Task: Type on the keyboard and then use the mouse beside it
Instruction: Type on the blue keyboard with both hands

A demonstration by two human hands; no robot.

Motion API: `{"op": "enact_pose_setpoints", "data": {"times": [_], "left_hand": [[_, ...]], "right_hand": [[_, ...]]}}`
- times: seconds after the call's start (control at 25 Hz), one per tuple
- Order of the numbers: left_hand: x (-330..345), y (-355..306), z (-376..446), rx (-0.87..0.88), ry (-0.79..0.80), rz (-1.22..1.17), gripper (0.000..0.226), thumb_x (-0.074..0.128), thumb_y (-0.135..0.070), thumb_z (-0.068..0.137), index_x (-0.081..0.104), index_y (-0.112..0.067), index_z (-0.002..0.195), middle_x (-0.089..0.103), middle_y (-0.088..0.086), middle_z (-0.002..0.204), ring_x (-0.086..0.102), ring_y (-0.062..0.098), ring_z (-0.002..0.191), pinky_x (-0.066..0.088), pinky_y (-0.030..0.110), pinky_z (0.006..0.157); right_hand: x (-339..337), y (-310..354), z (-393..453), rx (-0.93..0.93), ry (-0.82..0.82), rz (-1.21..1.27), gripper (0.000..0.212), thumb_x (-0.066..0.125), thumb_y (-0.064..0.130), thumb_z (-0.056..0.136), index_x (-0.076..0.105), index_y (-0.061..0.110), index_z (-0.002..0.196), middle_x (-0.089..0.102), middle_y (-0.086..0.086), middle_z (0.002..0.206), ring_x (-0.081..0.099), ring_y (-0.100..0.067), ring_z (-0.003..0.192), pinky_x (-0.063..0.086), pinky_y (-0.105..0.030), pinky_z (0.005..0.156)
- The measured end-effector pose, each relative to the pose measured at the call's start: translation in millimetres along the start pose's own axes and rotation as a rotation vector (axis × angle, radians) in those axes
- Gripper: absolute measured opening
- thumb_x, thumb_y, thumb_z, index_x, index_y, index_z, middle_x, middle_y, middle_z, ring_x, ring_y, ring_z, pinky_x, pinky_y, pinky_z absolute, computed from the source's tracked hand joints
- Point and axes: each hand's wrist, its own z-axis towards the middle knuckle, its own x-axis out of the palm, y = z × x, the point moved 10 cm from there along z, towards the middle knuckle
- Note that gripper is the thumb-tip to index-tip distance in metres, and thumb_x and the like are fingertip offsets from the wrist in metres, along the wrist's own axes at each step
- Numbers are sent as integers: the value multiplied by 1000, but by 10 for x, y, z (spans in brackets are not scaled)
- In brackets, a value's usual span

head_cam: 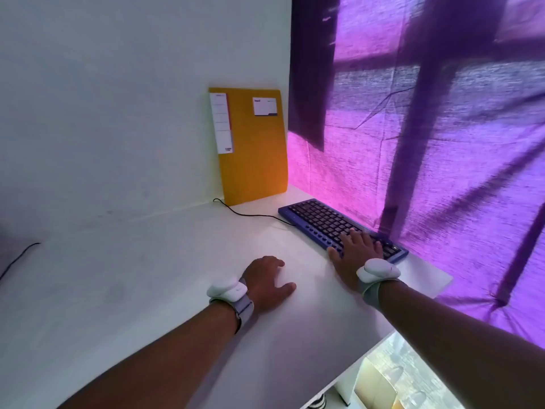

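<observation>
A blue keyboard (321, 222) with black keys lies along the right side of the white desk (147, 276), next to the curtain. My right hand (356, 252) rests flat on its near end, fingers spread over the keys and thumb on the desk edge of the frame. My left hand (267, 281) sits on the desk left of the keyboard, cupped, with fingers and thumb curved around a pale patch. I cannot tell whether a white mouse lies under that hand. Both wrists carry white sensor bands.
A yellow folder (253, 154) leans against the wall in the far corner. A black cable (250, 214) runs from the keyboard toward it. A purple curtain (442, 143) hangs at the right. The desk's near right edge drops to a shelf with boxes (383, 385).
</observation>
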Motion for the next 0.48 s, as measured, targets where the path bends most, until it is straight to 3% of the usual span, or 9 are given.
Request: {"op": "enact_pose_setpoints", "data": {"times": [0.2, 0.48], "left_hand": [[193, -158, 148, 11, -5, 37, 57, 52, -48, 89, 41, -23, 139, 29, -1, 158, 21, 17, 147, 8, 38, 122], [348, -565, 383, 107, -10, -10, 60, 51, -37, 91, 29, -31, 146, 32, -4, 157, 26, 13, 145, 11, 44, 120]], "right_hand": [[62, -474, 16, 90, -7, -22, 55, 36, 56, 93, 43, 29, 139, 33, -3, 157, 19, -31, 147, 13, -55, 119], [181, -534, -13, 78, 4, 6, 61, 24, 61, 93, 34, 32, 145, 26, -2, 160, 14, -29, 149, 4, -54, 120]]}}
